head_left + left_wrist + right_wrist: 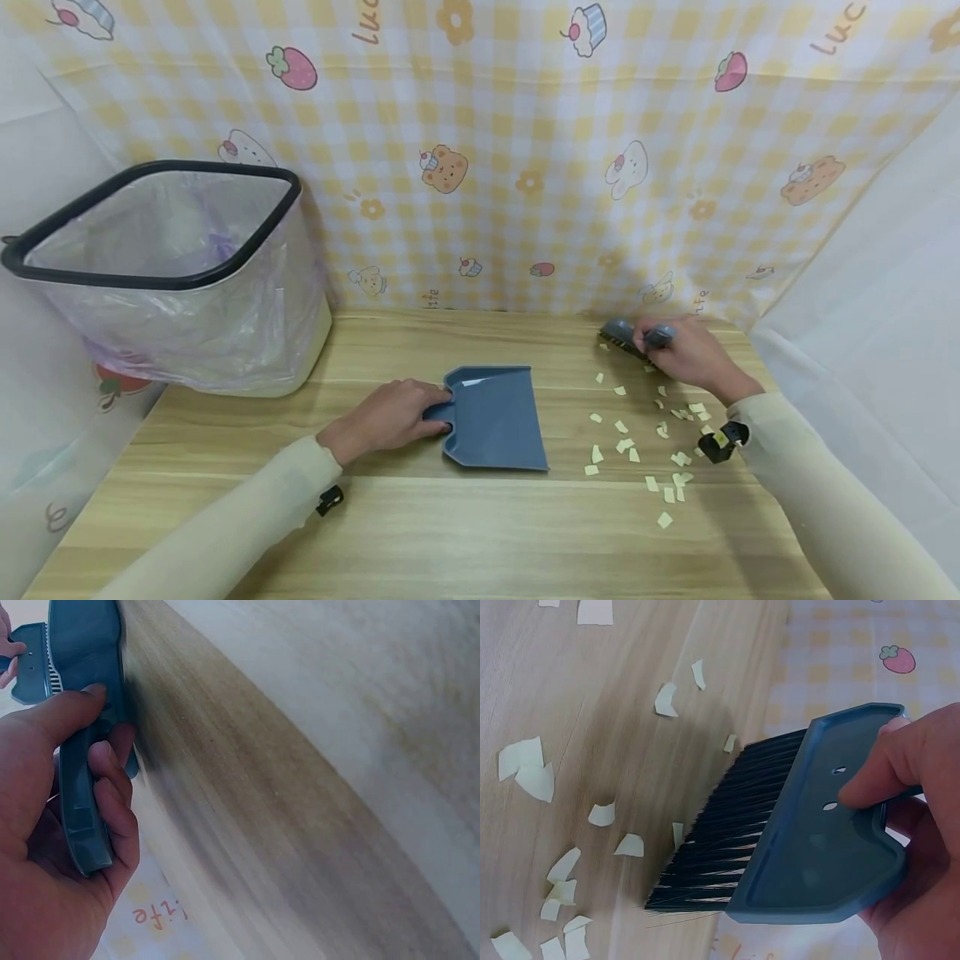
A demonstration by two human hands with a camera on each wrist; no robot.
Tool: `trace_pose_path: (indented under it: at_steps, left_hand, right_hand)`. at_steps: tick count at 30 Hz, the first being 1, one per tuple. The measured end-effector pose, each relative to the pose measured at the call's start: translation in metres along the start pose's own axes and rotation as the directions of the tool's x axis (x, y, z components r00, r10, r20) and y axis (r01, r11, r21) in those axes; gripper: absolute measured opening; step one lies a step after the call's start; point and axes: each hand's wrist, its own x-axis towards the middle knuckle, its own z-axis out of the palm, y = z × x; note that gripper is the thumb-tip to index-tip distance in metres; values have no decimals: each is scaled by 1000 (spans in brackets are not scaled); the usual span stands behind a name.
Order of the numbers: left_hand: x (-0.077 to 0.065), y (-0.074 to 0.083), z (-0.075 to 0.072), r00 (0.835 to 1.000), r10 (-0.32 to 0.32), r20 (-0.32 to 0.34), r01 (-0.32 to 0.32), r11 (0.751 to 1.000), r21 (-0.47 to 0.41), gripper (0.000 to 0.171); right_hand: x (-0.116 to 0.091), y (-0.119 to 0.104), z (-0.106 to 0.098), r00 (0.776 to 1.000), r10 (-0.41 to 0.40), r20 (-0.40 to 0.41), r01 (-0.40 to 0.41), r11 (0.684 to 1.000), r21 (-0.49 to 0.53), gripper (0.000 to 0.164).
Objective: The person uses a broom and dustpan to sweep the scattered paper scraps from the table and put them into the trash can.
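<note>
My left hand grips the short handle of a blue-grey dustpan, which lies on the wooden table with its wide edge facing right. In the left wrist view the fingers wrap round the dustpan handle. At the far right of the table my right hand holds a small hand brush with dark bristles. The bristle tips are at the tabletop, near the back edge. Several pale yellow paper scraps lie scattered in front of the brush and between it and the dustpan.
A bin with a black rim and a clear purplish liner stands at the back left. Behind the table hangs a yellow checked curtain with cartoon prints. White cloth borders the right side.
</note>
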Motion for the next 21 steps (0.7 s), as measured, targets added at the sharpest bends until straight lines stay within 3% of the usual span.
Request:
trace_pose_path:
  at_steps: [7, 21]
  left_hand:
    - [0, 1, -1, 1000, -4, 9, 4, 1000, 1, 43]
    - [0, 2, -2, 1000, 4, 11, -4, 1000, -6, 43]
  right_hand:
    - [3, -4, 3, 999, 18, 35, -18, 1000, 20, 32]
    - [7, -22, 8, 996, -53, 73, 49, 997, 63, 40]
